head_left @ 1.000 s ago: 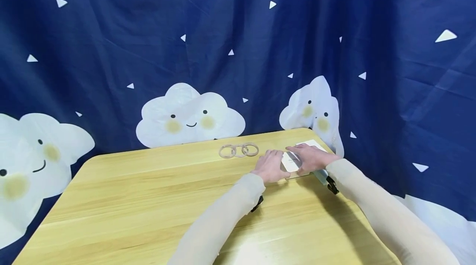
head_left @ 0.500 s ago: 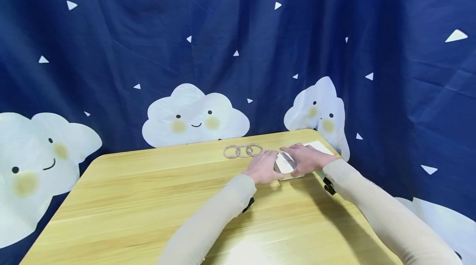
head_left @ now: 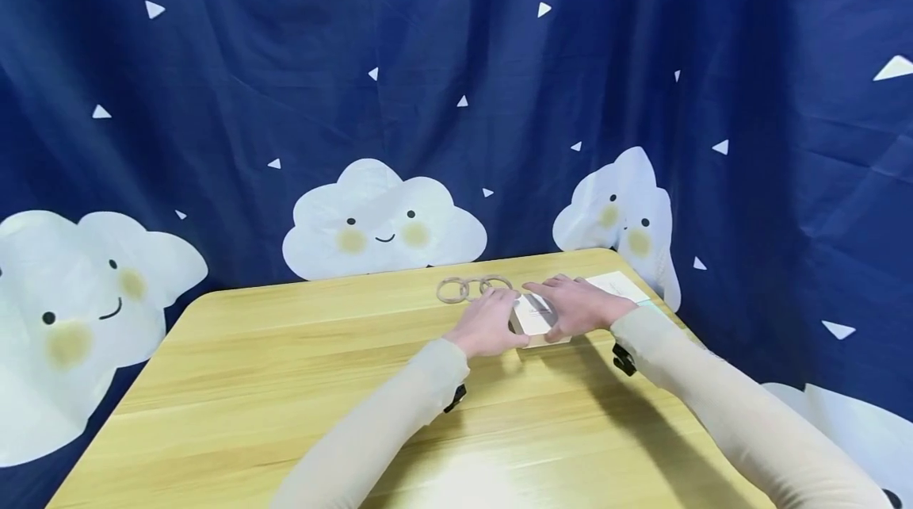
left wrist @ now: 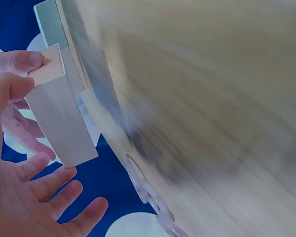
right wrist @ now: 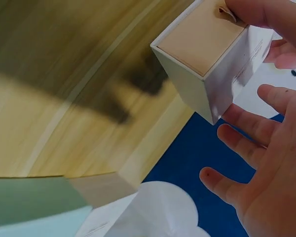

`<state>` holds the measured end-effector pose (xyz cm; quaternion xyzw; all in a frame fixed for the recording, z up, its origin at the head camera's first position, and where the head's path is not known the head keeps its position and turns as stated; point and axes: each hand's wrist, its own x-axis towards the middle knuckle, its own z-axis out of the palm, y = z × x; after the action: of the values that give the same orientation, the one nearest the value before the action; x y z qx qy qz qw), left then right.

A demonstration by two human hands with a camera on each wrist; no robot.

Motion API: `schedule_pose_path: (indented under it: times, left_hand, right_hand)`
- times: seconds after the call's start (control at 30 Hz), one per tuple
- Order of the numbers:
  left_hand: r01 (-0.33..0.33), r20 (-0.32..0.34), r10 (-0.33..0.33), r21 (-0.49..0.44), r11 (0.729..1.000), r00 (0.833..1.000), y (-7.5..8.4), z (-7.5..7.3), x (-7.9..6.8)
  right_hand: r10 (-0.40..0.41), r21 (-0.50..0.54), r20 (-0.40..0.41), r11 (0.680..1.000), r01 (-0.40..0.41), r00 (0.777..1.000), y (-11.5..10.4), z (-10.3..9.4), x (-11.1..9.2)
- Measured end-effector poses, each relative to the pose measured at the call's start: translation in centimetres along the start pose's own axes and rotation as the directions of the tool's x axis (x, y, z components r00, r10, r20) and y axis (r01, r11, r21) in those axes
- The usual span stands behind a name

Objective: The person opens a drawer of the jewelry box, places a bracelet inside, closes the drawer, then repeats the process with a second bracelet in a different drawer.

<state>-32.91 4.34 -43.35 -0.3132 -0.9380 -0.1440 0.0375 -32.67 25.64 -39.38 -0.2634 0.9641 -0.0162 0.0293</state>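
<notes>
A small white box (head_left: 531, 314) with a tan face (right wrist: 202, 34) and a little tab is held between both hands, close over the table. My left hand (head_left: 487, 324) grips its left side; in the left wrist view that thumb (left wrist: 17, 88) lies at the box's near corner, with the fingers spread toward the far end. My right hand (head_left: 579, 306) grips it from the right, its thumb (right wrist: 259, 11) at the tab and fingertips (right wrist: 237, 114) along the far side. Much of the box's top is covered by the right hand in the head view.
Behind the left hand, pinkish-beige linked rings (head_left: 452, 291) lie near the table's back edge. A white and mint-green box (head_left: 617, 285) lies at the right edge, partly behind the right forearm. A blue cloud-patterned curtain (head_left: 399, 120) hangs behind the wooden table (head_left: 285, 382).
Both hands have moved left with the white box, away from the white and mint-green box. The left hand now overlaps part of the rings. The head view has shifted slightly.
</notes>
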Motion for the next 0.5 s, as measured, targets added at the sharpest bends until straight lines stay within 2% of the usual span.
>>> schedule_pose_path:
  times: [0.2, 0.5]
  left_hand:
    - [-0.018, -0.022, 0.018, -0.016, 1.0, 1.0, -1.2, -0.6, -1.7]
    - [0.01, -0.023, -0.011, -0.019, 1.0, 1.0, -2.8, -1.5, -3.7]
  right_hand:
    - [-0.018, -0.023, -0.005, 1.0, 0.018, 1.0, -1.5, 0.0, 0.6]
    - [-0.077, 0.009, -0.012, 0.997, 0.077, 0.997, -3.5, 0.3, 1.9]
